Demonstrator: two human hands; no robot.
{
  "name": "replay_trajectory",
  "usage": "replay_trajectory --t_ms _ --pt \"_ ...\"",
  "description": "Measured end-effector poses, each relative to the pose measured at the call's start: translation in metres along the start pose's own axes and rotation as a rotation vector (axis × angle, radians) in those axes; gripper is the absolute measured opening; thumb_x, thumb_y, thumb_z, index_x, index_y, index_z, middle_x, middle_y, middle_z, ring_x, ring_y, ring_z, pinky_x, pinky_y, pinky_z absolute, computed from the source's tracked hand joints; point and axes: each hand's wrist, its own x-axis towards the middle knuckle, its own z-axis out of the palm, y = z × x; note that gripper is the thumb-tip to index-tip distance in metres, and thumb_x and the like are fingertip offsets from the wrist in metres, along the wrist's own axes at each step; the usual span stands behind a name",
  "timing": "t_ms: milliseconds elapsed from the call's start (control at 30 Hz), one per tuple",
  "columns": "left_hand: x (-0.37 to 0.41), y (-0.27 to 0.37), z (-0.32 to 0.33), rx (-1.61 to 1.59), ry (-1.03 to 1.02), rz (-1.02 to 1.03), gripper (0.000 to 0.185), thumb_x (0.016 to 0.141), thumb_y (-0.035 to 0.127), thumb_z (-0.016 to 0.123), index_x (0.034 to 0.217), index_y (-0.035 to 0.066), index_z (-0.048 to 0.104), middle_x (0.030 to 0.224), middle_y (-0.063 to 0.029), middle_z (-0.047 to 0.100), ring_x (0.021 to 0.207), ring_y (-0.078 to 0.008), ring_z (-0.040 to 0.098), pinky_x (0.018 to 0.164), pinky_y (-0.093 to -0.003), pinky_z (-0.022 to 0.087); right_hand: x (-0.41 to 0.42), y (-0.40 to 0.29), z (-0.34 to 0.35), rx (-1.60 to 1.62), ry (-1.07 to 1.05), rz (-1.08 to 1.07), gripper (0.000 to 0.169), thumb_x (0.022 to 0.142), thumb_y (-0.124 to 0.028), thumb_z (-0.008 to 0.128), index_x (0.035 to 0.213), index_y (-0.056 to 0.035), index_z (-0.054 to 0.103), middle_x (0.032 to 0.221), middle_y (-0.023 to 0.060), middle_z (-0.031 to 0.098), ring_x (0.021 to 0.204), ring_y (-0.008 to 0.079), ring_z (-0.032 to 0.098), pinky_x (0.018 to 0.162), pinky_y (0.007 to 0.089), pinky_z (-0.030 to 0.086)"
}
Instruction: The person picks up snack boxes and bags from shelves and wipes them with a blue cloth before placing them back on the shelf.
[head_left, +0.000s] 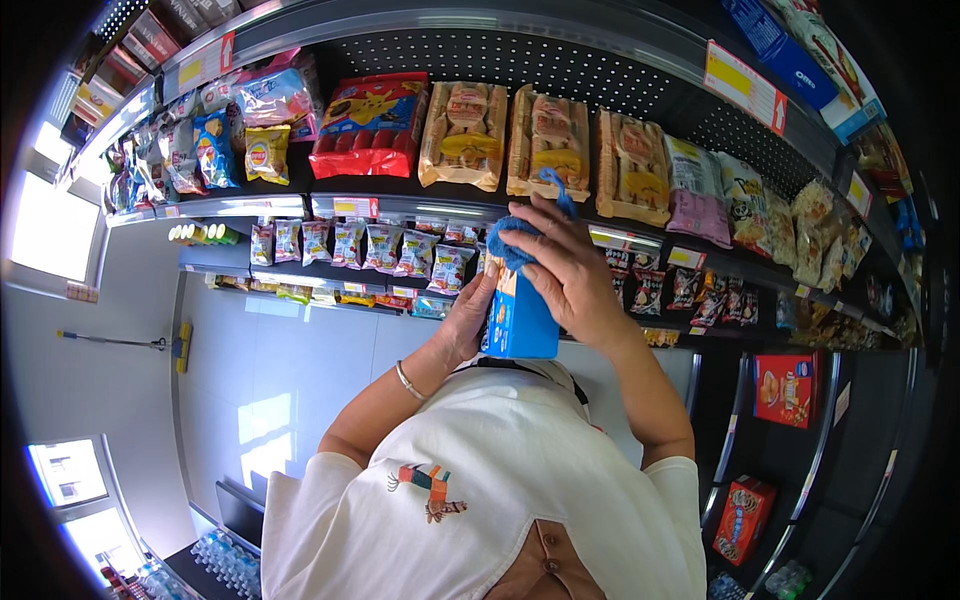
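Observation:
A blue snack box (531, 322) is held upright in front of my body. My left hand (474, 304) grips it along its left side, thumb towards the top. With my right hand (559, 262) I press a blue cloth (514, 241) onto the upper end of the box. One loose end of the cloth sticks up past my fingers. Beyond my hands, beige packs of bread or pastry (550, 142) stand on the shelf, next to a red and blue snack pack (371, 124).
The black shelf (465, 201) with price tags curves across in front. Small snack bags (382, 247) line the tier below. Red boxes (784, 390) stand on shelving at right. A mop (182, 347) leans at the left wall.

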Motion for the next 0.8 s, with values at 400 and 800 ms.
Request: replay_trajectory --t_ms 400,800 --pt "-0.013 0.015 -0.001 0.026 -0.066 0.028 0.065 0.098 0.048 0.06 0.146 0.009 0.04 0.132 -0.0107 0.061 0.116 -0.0232 0.064 0.096 -0.0404 0.058 -0.019 -0.017 -0.006 0.032 -0.002 -0.077 0.04 0.087 -0.013 0.07 0.127 -0.0131 0.066 0.146 0.0095 0.054 0.137 0.031 0.048 0.111 0.0469 0.039" --pt "-0.022 0.038 0.022 -0.34 -0.139 -0.074 0.083 0.086 0.068 0.06 0.148 0.015 0.044 0.138 -0.0134 0.058 0.125 -0.0305 0.058 0.105 -0.0522 0.049 -0.04 0.016 -0.017 1.129 0.669 0.564 0.045 0.101 -0.027 0.059 0.135 0.0016 0.056 0.126 0.0144 0.065 0.114 0.0208 0.063 0.099 0.0325 0.049"
